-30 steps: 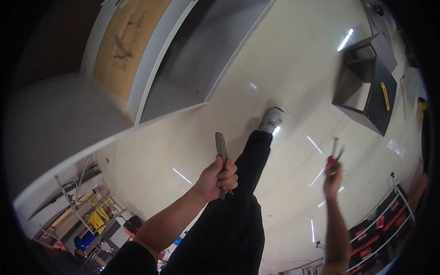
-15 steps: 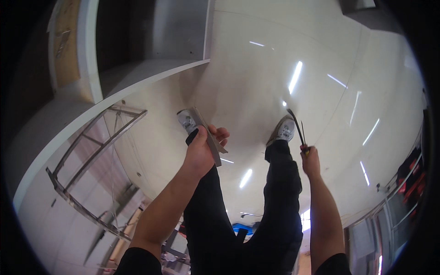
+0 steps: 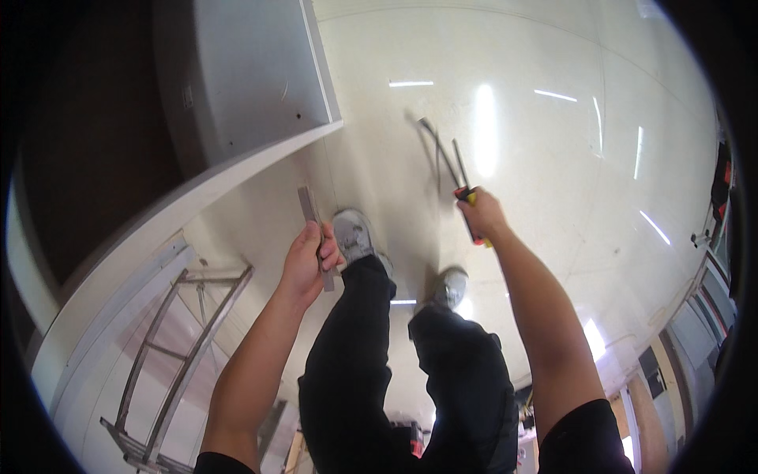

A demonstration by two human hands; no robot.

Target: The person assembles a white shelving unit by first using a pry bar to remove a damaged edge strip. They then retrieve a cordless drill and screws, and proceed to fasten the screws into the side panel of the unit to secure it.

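In my left hand (image 3: 304, 265) I grip a thin, flat grey strip (image 3: 307, 207), held upright between thumb and fingers; it may be more than one strip. The fingers wrap its middle, and both ends stick out. My right hand (image 3: 483, 213) is closed round two long-shafted hand tools (image 3: 446, 154) with red, black and yellow handles. Of their dark shafts, the longer one bends at its tip and the shorter one looks straight. Their exact kind I cannot make out. The shafts point away from me over the pale floor, and the hands are well apart.
A large white-edged cabinet (image 3: 237, 162) with a grey inner panel fills the upper left. Below it stands a metal stepladder-like frame (image 3: 170, 351). Glossy pale floor (image 3: 545, 205) reflects strip lights. My shoes (image 3: 353, 233) are between the hands. Shelving or boards (image 3: 671, 363) line the right side.
My view has turned and I have stepped along the floor. The right hand with the tools has come further forward and inward. The left hand still grips the strip, now turned more upright.
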